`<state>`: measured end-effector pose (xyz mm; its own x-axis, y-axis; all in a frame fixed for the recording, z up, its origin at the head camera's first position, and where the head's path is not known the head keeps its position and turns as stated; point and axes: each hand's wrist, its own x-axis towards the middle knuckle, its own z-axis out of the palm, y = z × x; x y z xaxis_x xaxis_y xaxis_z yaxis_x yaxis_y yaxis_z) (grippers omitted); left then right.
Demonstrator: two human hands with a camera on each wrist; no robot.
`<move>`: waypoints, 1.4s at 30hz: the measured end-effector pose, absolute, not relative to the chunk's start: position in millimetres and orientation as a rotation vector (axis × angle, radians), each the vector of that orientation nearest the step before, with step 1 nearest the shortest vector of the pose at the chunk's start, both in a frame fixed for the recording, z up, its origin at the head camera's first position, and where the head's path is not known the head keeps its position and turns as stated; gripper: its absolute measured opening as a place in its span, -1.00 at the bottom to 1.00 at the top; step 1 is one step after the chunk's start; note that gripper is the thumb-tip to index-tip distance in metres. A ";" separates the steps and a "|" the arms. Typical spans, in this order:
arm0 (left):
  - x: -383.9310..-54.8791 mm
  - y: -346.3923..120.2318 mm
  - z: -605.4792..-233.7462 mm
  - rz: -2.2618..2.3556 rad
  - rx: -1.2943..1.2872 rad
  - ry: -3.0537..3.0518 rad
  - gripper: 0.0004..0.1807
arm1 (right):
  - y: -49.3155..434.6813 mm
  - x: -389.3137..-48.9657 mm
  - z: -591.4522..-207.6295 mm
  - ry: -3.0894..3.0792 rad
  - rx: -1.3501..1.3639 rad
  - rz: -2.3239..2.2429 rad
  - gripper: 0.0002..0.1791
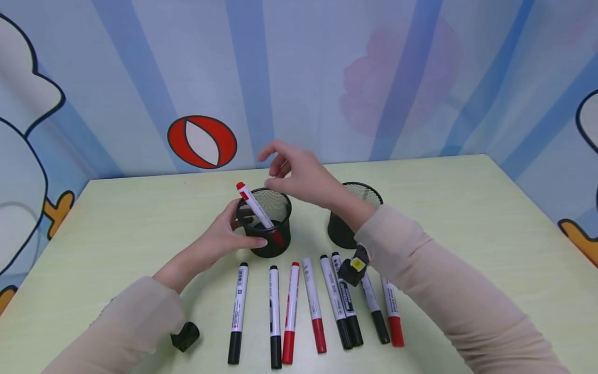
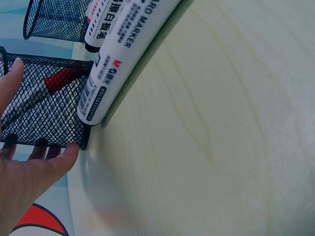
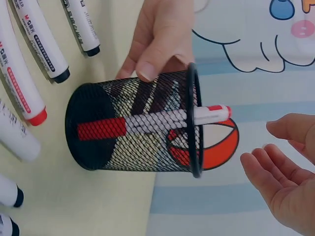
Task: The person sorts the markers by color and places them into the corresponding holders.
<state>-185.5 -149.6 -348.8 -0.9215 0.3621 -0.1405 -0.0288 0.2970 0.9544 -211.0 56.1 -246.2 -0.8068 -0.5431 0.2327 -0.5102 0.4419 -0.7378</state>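
A black mesh pen holder (image 1: 268,250) stands tilted slightly on the table, with my left hand (image 1: 219,236) gripping it from the left, thumb across the front. Inside leans a red-and-white whiteboard marker (image 1: 256,208), its red cap (image 3: 102,129) down by the holder's base and its other end poking out above the rim. My right hand (image 1: 303,174) is above and just right of that rim, fingers loosely bent and apart. In the right wrist view nothing lies between its thumb and fingers (image 3: 273,169). The left wrist view shows the left thumb and fingertips around the mesh.
A second mesh holder (image 1: 340,234) stands to the right, partly behind the right forearm. Nearer me lies a row of several whiteboard markers, such as a black-capped marker (image 1: 238,311) and a red-capped marker (image 1: 290,311). The patterned wall (image 1: 299,78) rises behind the table.
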 end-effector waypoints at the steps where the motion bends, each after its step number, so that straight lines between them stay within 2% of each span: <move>1: -185.5 -149.6 -348.8 1.660 0.301 2.242 -0.03 | 58.0 -210.5 -244.4 2.637 -0.963 -1.325 -0.65; 28: -184.3 -149.0 -351.0 1.647 0.269 2.268 -0.05 | 113.1 -185.3 -223.7 2.667 -1.014 -1.262 -0.69; 42: -184.0 -148.7 -352.6 1.678 0.300 2.265 -0.06 | 146.5 -171.3 -214.3 2.742 -0.937 -1.245 -0.69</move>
<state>-184.0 -148.7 -352.6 -0.9313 0.3441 -0.1192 -0.0137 0.2940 0.9557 -171.3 146.5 -214.3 -0.8234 -0.5119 0.2449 -0.5213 0.5119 -0.6828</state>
